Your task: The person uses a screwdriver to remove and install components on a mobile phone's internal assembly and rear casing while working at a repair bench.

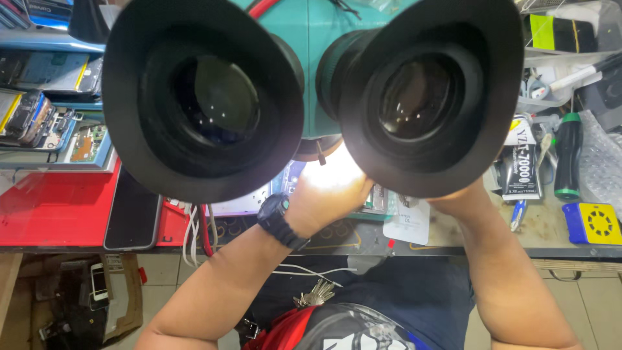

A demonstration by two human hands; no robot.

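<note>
Your left hand (pixel 327 191) sits at the centre of the frame, brightly lit from above, its fingers tucked under the microscope eyepieces (pixel 311 97), so I cannot tell how far its grip is open or what it has hold of. A black wristwatch (pixel 278 220) wraps that wrist. Your right hand (pixel 453 198) is almost wholly hidden behind the right eyecup; only the wrist and forearm show, and its grip cannot be read either.

Both hands meet over the work spot on the table (pixel 551 236), just below the two big black eyecups that fill the upper half of the frame. A white card (pixel 408 223) lies just beside your right wrist, and a light flat piece (pixel 249 201) shows just left of your left hand.

At the left, a dark phone (pixel 133 214) lies face up on a red mat (pixel 55 207). Above it, in the upper left, blue trays (pixel 58 129) hold phone parts and circuit boards. At the right edge lie a black glue tube (pixel 520 165), a green-handled screwdriver (pixel 569 155) and a blue and yellow square tool (pixel 593 223). White cables (pixel 192 233) hang over the table's front edge, and a bunch of keys (pixel 314 295) hangs at your waist, lower centre.
</note>
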